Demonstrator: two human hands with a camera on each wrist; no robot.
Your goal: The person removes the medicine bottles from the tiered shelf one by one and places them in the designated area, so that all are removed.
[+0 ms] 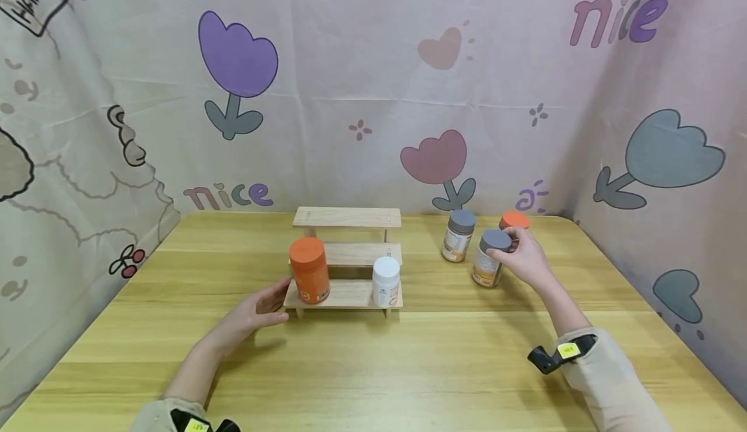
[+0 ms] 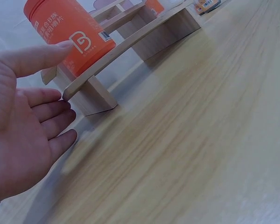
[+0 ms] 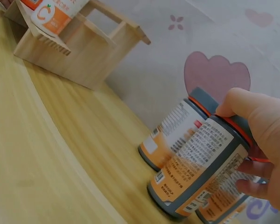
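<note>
Shelf (image 1: 350, 289) of pale wood, three steps rising toward the back, stands on the wooden table (image 1: 443, 360) and serves as the landmark. To the right of the shelf, the right hand (image 1: 524, 257) pinches the grey cap of the front grey-capped bottle (image 1: 487, 268) between thumb and fingers. That bottle leans a little — whether its base touches the table, I cannot tell.

Between it and the shelf, slightly farther back, the second grey-capped bottle (image 1: 456, 242) stands on the table, its label white and orange. Also right of the shelf, behind the right hand, is an orange-capped bottle (image 1: 514, 218), mostly hidden.

On the lowest step of the shelf, at its left end, stands a large orange jar (image 1: 312, 279); at the right end of that same step stands a white bottle (image 1: 386, 287), smaller than the jar.

Just beside the shelf's left end, the left hand (image 1: 259, 309) lies with relaxed fingers, thumb apart from them, gripping nothing — contact with the step's edge cannot be made out. Behind the shelf hangs a pale cloth (image 1: 350, 62) printed with flowers, hearts and lettering.
</note>
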